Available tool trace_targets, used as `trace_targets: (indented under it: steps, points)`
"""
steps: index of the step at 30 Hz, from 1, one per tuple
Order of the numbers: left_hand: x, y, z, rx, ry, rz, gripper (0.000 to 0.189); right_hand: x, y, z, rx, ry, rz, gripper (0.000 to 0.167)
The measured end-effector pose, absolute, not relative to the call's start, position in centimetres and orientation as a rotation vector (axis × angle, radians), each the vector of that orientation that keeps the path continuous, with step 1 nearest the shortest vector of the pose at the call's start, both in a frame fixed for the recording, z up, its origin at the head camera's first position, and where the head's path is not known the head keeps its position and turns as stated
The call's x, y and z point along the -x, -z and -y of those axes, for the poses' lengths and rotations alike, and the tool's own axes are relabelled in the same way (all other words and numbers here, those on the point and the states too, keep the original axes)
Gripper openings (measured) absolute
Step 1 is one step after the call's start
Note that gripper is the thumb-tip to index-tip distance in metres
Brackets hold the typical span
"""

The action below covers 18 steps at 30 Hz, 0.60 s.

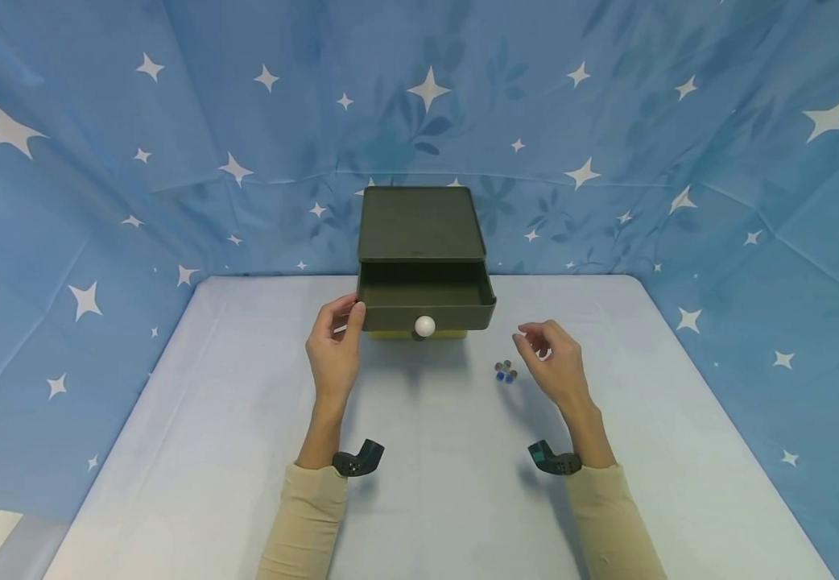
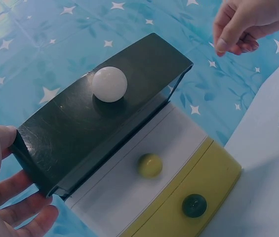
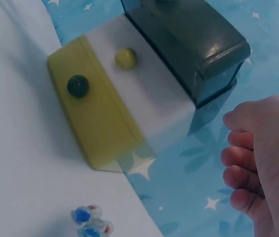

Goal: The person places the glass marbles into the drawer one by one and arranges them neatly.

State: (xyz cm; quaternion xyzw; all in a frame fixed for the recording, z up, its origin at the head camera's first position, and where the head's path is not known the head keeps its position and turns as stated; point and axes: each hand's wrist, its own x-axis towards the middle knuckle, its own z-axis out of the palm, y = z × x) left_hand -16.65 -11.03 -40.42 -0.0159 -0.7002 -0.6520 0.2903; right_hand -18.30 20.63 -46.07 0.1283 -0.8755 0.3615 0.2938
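Observation:
A small chest of drawers stands at the back of the table, its dark green top drawer [image 1: 430, 316] pulled out and bare inside. On the drawer front is a white round knob [image 1: 425, 325]. My left hand [image 1: 336, 348] grips the drawer's left front corner, thumb at its upper edge and fingers against the side. To the right of the drawer, my right hand [image 1: 554, 364] hovers with loosely curled fingers and nothing visible in them. Several glass marbles [image 1: 506, 372] lie clustered on the table beside that hand, some of them blue.
Below the dark drawer come a white drawer [image 2: 129, 180] with a yellow knob [image 2: 150, 165] and a yellow drawer [image 2: 220, 170] with a green knob [image 2: 194, 205]. The white table [image 1: 419, 507] meets a blue star-patterned curtain [image 1: 195, 201] behind and at the sides.

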Motion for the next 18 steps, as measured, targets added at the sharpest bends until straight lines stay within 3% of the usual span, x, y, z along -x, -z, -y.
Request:
trace_targets:
  steps: [18]
  points:
    - [16.8, 40.6, 11.1, 0.044, 1.736, 1.866, 0.027, 18.3, 48.8, -22.1, -0.280, -1.000, 2.448, 0.017]
